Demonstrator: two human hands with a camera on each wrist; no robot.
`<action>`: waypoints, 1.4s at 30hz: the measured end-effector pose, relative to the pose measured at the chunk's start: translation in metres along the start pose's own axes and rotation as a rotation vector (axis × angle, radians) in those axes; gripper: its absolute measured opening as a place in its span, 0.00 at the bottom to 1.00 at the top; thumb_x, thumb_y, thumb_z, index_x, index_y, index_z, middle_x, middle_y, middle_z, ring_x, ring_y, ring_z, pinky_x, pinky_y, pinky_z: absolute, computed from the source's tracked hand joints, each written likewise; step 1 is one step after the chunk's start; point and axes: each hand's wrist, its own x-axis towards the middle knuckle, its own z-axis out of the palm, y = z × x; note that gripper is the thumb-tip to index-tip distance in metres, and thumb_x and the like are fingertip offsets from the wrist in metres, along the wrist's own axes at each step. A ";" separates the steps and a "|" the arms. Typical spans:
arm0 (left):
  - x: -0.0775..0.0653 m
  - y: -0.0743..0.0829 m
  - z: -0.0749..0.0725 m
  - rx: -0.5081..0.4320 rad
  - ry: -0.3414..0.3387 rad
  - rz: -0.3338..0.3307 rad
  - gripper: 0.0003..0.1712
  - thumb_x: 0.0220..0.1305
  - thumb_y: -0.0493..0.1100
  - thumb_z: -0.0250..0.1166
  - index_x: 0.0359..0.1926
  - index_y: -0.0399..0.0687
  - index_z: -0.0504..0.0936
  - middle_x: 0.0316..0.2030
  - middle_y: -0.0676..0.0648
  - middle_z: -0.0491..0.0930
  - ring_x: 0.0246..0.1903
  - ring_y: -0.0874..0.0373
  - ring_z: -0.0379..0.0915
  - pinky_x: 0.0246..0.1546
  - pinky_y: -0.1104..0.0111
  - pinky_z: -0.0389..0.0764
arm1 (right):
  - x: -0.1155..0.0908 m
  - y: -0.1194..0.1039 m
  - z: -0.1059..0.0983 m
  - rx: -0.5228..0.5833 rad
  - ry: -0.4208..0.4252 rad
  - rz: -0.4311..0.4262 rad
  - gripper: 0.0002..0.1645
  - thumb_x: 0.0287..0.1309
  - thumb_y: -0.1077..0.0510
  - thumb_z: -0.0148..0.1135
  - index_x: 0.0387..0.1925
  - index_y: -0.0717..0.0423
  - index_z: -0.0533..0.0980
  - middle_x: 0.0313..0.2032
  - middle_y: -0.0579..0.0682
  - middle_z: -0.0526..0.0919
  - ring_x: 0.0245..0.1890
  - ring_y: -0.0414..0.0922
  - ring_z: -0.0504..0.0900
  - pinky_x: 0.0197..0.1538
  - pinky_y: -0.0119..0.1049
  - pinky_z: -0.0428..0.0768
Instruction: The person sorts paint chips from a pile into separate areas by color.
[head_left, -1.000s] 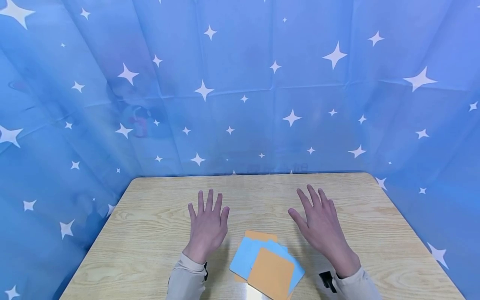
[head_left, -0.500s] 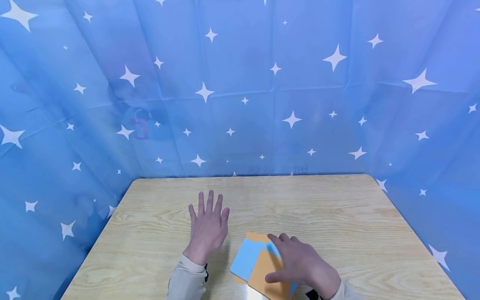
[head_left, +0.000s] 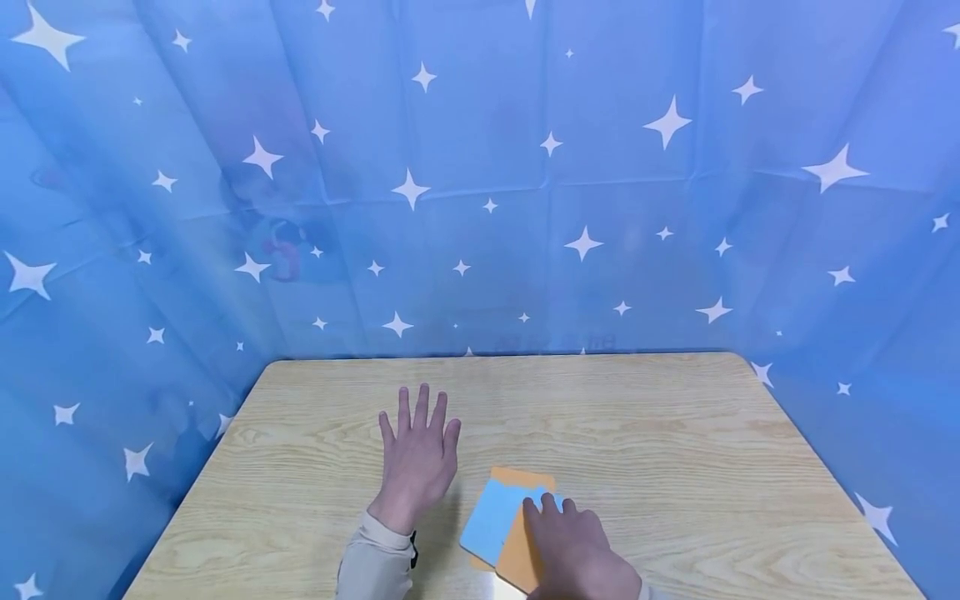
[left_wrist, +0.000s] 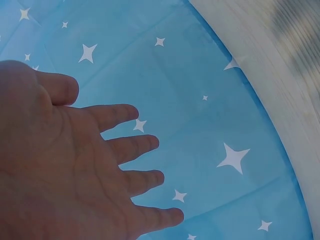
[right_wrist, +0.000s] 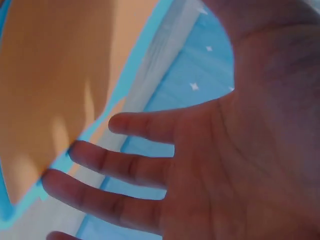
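Observation:
A loose pile of flat squares with rounded corners lies on the wooden table (head_left: 690, 483), right of the left hand in the head view. An orange square (head_left: 517, 557) is on top, over a light blue square (head_left: 489, 518), with another orange square (head_left: 525, 477) poking out at the back. My right hand (head_left: 573, 542) is over the top orange square, its fingertips right at that square's far edge. In the right wrist view the fingers (right_wrist: 135, 170) are spread and nearly straight; the thumb's tip is hidden. My left hand (head_left: 416, 467) is held with fingers spread, nothing in it.
A blue curtain (head_left: 480, 233) with white stars hangs behind and on both sides of the table. A patch of glare (head_left: 507, 588) shows on the tabletop by the pile's near edge.
My right hand has come from right of the pile, leftward and nearer, to over the top orange square. The left hand and the squares have stayed in place.

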 end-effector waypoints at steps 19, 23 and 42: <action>0.004 0.004 0.006 -0.032 -0.008 0.015 0.31 0.82 0.53 0.41 0.74 0.39 0.67 0.77 0.32 0.54 0.79 0.30 0.35 0.69 0.27 0.39 | 0.000 0.007 0.007 0.024 0.129 -0.134 0.66 0.20 0.30 0.87 0.60 0.54 0.67 0.40 0.51 0.71 0.34 0.48 0.69 0.35 0.42 0.76; 0.004 0.005 0.008 -0.028 -0.036 0.042 0.31 0.82 0.53 0.43 0.74 0.39 0.68 0.77 0.32 0.55 0.78 0.30 0.36 0.70 0.27 0.40 | 0.001 0.007 0.007 -0.008 0.137 -0.130 0.65 0.19 0.30 0.87 0.59 0.55 0.67 0.39 0.51 0.71 0.35 0.48 0.70 0.39 0.45 0.76; -0.014 0.034 0.031 0.135 -0.662 0.333 0.62 0.36 0.64 0.85 0.74 0.54 0.69 0.73 0.53 0.69 0.77 0.42 0.54 0.70 0.36 0.61 | 0.009 0.019 0.003 0.057 0.070 -0.140 0.75 0.19 0.26 0.84 0.68 0.57 0.64 0.44 0.51 0.73 0.43 0.50 0.72 0.51 0.54 0.77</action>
